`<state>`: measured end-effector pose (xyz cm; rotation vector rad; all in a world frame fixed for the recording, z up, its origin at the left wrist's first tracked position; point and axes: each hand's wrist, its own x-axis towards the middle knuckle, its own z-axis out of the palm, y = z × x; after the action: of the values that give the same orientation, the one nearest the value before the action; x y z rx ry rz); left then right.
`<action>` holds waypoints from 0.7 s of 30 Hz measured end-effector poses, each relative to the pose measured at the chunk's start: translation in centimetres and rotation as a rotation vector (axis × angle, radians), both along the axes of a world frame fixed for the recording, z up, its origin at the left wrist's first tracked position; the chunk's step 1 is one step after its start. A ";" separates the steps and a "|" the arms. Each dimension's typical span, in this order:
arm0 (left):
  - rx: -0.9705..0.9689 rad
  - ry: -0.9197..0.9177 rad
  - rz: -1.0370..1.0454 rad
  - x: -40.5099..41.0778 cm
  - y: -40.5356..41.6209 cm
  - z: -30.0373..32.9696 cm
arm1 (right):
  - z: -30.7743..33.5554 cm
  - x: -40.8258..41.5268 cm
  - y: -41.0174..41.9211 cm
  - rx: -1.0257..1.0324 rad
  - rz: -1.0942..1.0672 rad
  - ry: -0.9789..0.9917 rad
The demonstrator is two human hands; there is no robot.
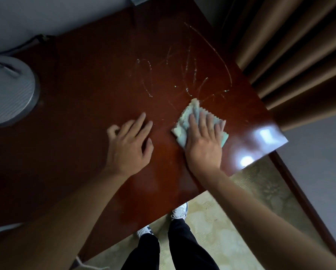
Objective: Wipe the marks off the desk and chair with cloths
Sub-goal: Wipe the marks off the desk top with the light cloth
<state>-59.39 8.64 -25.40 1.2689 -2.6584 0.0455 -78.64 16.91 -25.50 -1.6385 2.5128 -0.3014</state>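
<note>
Glossy dark-red desk point(85, 117), marks point(192, 75); right hand point(204, 141) flat-fingered on cloth point(184, 123), left hand point(129, 143) spread, empty.

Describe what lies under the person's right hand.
A pale green cloth lies under the right hand, flat on the desk. Any marks beneath the cloth are covered.

Desk point(81, 98) open leftward; curtain point(291, 55) seemingly crowds right edge

Both hands point(129, 142) point(203, 142) flat, fingers point(202, 121) spread.
</note>
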 end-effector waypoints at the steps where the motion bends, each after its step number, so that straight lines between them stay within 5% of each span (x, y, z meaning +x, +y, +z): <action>1: 0.009 -0.016 0.042 0.2 -1.0 -0.1 | 0.0 2.1 0.7 -0.020 0.051 -0.003; 7: 0.074 0.076 0.158 -0.5 -2.9 -1.3 | -0.8 6.0 1.0 -0.054 0.493 -0.042; 14: 0.146 0.128 0.161 -0.4 -2.8 -1.1 | -0.4 -1.6 -6.3 -0.041 0.009 -0.031; 21: 0.144 0.120 0.166 -0.7 -2.8 -0.8 | -0.4 2.9 -1.6 -0.022 0.492 -0.015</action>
<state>-60.05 5.87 -26.22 1.4842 -2.4877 -0.1950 -75.78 15.33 -25.87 -2.1710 2.0056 -0.2812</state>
